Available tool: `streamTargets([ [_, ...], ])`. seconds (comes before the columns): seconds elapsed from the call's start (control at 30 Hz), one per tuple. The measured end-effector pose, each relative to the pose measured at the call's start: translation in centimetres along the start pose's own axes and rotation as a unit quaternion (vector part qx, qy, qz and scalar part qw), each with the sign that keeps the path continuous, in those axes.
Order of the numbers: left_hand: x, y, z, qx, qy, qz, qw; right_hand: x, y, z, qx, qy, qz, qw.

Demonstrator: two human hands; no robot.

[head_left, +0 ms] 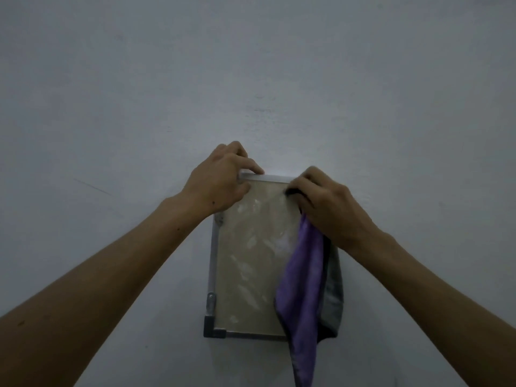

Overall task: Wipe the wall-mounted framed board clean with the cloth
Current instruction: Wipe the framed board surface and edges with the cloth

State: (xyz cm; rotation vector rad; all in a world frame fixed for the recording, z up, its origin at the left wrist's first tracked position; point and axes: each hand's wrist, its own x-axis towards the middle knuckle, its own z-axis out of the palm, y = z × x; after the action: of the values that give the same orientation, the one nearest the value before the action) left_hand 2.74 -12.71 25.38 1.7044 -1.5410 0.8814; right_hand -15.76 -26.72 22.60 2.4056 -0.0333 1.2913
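Framed board (pixel 248 255) hangs on the pale wall (pixel 251 79), its surface smeared white. Left hand (pixel 220 180) pinches its top left corner. Right hand (pixel 329 202) clutches the purple cloth (pixel 303 286) at the top right corner; cloth drapes down the right edge.

The board (pixel 248 261) hangs on the wall (pixel 139 93). Left hand (pixel 220 180) at the board's top-left corner, right hand (pixel 329 205) at its top-right; the cloth (pixel 304 286) drapes down the board's right side.
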Motion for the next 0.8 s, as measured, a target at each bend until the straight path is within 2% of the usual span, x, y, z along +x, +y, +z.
streamTargets([
  [0.1,-0.4,-0.3,0.2,-0.009,0.011,-0.009,1.000,-1.1,-0.8,1.0,0.017,0.019,0.010,1.000],
  [0.23,-0.3,-0.2,0.1,-0.018,0.012,-0.021,1.000,-2.6,-1.6,1.4,0.007,-0.063,-0.041,0.997],
  [0.27,-0.2,-0.2,0.0,-0.024,0.013,-0.025,0.999,-2.1,-1.3,1.3,0.000,-0.063,-0.041,0.997],
  [0.4,-0.4,-0.1,-0.2,-0.042,0.029,-0.030,0.998,0.1,-0.7,0.9,0.018,0.049,0.035,0.998],
  [0.47,-0.5,0.0,-0.1,-0.044,0.032,-0.032,0.998,-0.2,-1.1,1.4,0.035,0.065,0.050,0.996],
  [0.57,-0.5,0.0,-0.1,-0.043,0.031,-0.033,0.998,-2.1,-2.3,1.8,0.045,0.003,0.011,0.999],
  [0.67,-0.3,-0.1,-0.2,-0.044,0.027,-0.033,0.998,-1.9,-2.0,1.2,0.006,-0.060,-0.034,0.998],
  [0.73,-0.1,-0.2,-0.3,-0.043,0.022,-0.035,0.998,-0.5,-1.2,0.8,-0.009,-0.038,-0.022,0.999],
  [0.8,-0.1,-0.3,-0.3,-0.046,0.021,-0.039,0.998,0.6,-0.7,0.5,0.000,0.017,0.011,1.000],
])
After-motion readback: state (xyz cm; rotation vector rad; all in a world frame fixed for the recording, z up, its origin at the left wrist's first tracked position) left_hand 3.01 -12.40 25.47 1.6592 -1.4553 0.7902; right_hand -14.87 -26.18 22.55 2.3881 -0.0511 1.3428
